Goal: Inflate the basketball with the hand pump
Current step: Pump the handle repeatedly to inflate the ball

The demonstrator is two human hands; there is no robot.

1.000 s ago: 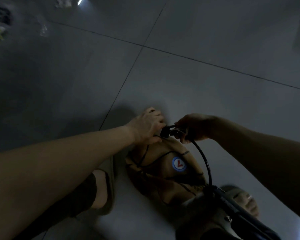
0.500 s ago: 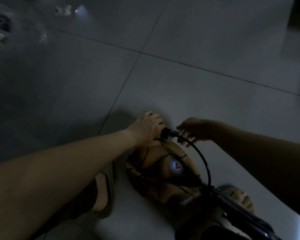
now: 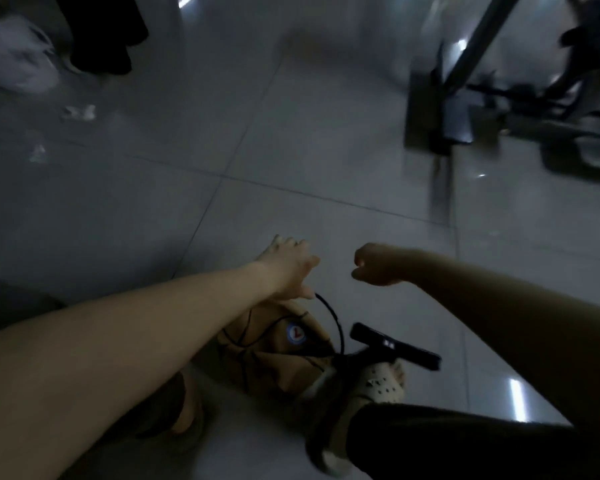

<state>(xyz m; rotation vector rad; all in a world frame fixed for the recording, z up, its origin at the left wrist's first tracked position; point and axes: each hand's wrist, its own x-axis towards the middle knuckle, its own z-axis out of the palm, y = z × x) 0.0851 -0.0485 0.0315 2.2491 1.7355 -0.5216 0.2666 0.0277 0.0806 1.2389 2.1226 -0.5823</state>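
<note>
**Basketball.** The basketball (image 3: pixel 271 355) lies on the floor (image 3: pixel 326 161) between the person's feet. It is tan with black seams and is collapsed, its skin folded and creased. A round blue, white and red badge (image 3: pixel 296 334) faces up on its upper panel.

**Pump.** The pump's black T-handle (image 3: pixel 395 346) sits just right of the ball, above the right foot, which wears a pale perforated clog (image 3: pixel 381 379). A black hose (image 3: pixel 334 318) arcs from the pump body up over the ball to the left hand.

**Hands.** The left hand (image 3: pixel 288 268) rests on the far top edge of the ball, back of the hand up, thumb spread. The hose end meets it at the thumb side. Its fingers drop out of sight behind the ball, so it cannot be told whether they grip anything. The right hand (image 3: pixel 374 266) is a closed fist holding nothing, raised above the floor and apart from the hose and ball.

**Surface and room.** The floor is glossy grey tile with thin grout lines and bright reflections. A dark metal frame (image 3: pixel 440 109) stands at upper right and a white bag (image 3: pixel 14 53) at upper left, both blurred. Lighting is dim.
</note>
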